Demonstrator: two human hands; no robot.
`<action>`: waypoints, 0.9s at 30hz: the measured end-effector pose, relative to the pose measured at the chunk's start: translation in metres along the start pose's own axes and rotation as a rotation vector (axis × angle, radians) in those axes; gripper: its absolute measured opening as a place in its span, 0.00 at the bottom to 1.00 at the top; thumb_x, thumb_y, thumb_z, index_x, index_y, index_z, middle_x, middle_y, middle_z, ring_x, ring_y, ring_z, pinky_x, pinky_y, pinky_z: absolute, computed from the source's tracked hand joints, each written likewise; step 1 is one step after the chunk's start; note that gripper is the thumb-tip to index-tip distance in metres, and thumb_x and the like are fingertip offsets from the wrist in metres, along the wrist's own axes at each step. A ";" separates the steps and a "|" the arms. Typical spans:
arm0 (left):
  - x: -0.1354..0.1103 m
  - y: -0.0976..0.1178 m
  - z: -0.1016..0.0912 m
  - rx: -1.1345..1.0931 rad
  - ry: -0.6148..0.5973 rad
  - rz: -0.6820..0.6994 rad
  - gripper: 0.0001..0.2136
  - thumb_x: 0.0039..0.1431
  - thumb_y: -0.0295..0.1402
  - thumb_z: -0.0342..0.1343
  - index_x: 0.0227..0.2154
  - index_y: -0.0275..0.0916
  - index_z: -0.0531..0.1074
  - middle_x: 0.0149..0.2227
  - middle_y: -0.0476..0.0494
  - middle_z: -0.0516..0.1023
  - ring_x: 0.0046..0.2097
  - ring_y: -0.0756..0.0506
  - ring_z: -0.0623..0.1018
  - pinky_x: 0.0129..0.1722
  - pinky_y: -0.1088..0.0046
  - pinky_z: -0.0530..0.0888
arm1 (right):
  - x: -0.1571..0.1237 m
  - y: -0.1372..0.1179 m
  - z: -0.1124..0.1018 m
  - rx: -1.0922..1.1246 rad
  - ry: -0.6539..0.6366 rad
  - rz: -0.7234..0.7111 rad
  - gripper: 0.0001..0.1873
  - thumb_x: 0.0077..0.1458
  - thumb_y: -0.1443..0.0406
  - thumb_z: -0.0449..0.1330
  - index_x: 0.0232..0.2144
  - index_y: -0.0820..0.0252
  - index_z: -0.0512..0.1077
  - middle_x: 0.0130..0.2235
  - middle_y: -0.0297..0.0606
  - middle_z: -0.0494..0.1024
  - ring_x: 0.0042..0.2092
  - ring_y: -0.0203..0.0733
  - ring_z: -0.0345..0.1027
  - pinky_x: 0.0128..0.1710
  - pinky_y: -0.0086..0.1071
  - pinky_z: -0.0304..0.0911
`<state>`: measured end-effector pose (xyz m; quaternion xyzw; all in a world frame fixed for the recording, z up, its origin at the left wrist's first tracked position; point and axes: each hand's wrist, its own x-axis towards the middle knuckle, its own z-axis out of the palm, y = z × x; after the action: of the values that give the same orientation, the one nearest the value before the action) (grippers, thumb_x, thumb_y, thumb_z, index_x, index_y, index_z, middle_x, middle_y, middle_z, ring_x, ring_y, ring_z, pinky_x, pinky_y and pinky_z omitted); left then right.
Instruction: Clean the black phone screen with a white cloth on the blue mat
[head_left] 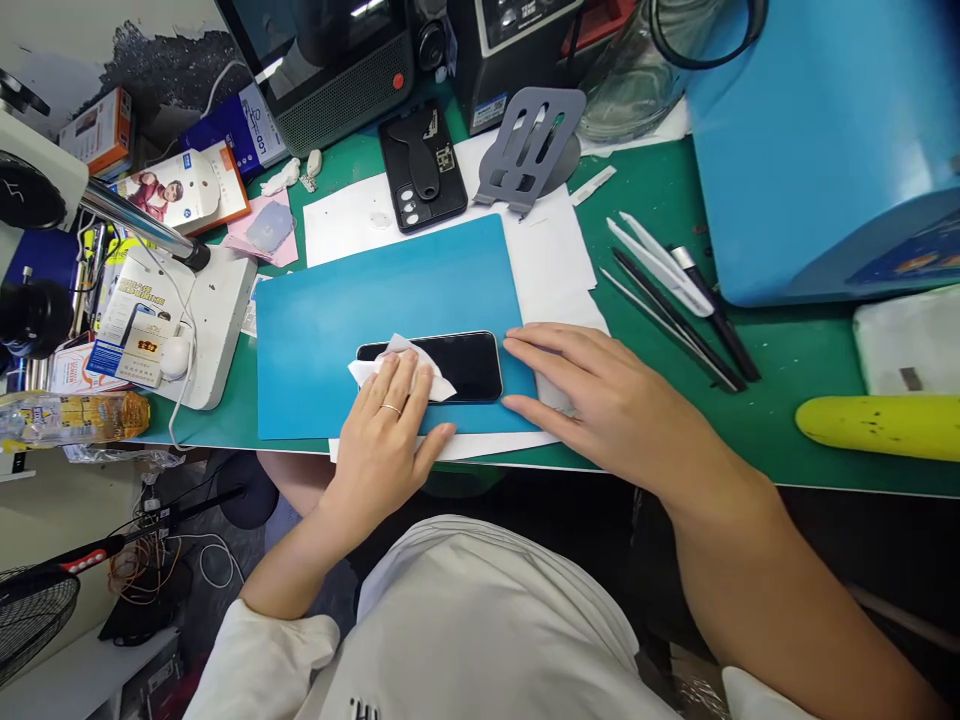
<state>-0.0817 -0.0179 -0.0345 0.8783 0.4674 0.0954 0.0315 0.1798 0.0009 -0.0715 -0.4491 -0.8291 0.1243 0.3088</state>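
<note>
A black phone (469, 362) lies screen up on a blue mat (330, 300) near the desk's front edge. My left hand (390, 420) lies flat on a white wipe (435, 385), pressing it onto the phone's left half; a ring shows on one finger. My right hand (600, 400) rests open beside the phone's right end, fingertips touching its edge and the mat.
White paper sheets lie under the mat on the green desk (787, 350). Behind are a black phone case (422, 170), a grey stand (529, 145), tweezers and pens (675, 295), a blue box (825, 140), a yellow object (877, 425) and a white microscope base (217, 320).
</note>
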 end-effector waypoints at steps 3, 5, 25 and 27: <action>0.010 0.006 0.005 -0.035 -0.036 0.023 0.27 0.78 0.42 0.48 0.71 0.33 0.60 0.72 0.29 0.65 0.76 0.33 0.60 0.72 0.50 0.66 | 0.000 0.002 0.002 0.001 0.005 -0.006 0.32 0.68 0.59 0.61 0.71 0.58 0.63 0.61 0.53 0.78 0.62 0.60 0.73 0.61 0.53 0.70; 0.019 0.011 0.008 -0.055 -0.068 0.055 0.27 0.78 0.44 0.47 0.70 0.32 0.62 0.73 0.29 0.65 0.76 0.34 0.60 0.73 0.51 0.65 | 0.000 0.003 0.003 0.002 0.011 -0.023 0.32 0.67 0.60 0.63 0.70 0.60 0.64 0.61 0.54 0.78 0.61 0.60 0.74 0.61 0.52 0.70; 0.001 -0.018 0.003 -0.008 -0.042 -0.054 0.30 0.79 0.46 0.43 0.71 0.28 0.60 0.74 0.29 0.62 0.76 0.33 0.61 0.74 0.52 0.62 | -0.003 0.006 0.005 -0.037 0.001 -0.024 0.34 0.68 0.58 0.62 0.72 0.49 0.61 0.60 0.48 0.78 0.60 0.58 0.75 0.59 0.54 0.73; -0.011 -0.025 0.001 0.016 -0.033 -0.071 0.29 0.79 0.44 0.43 0.71 0.27 0.60 0.74 0.29 0.62 0.76 0.33 0.61 0.74 0.52 0.63 | -0.004 0.005 0.005 -0.039 -0.005 -0.009 0.33 0.68 0.57 0.61 0.72 0.49 0.62 0.61 0.47 0.77 0.60 0.59 0.75 0.59 0.55 0.73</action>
<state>-0.1074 -0.0128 -0.0408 0.8629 0.4984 0.0759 0.0354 0.1815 0.0010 -0.0794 -0.4508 -0.8343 0.1080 0.2985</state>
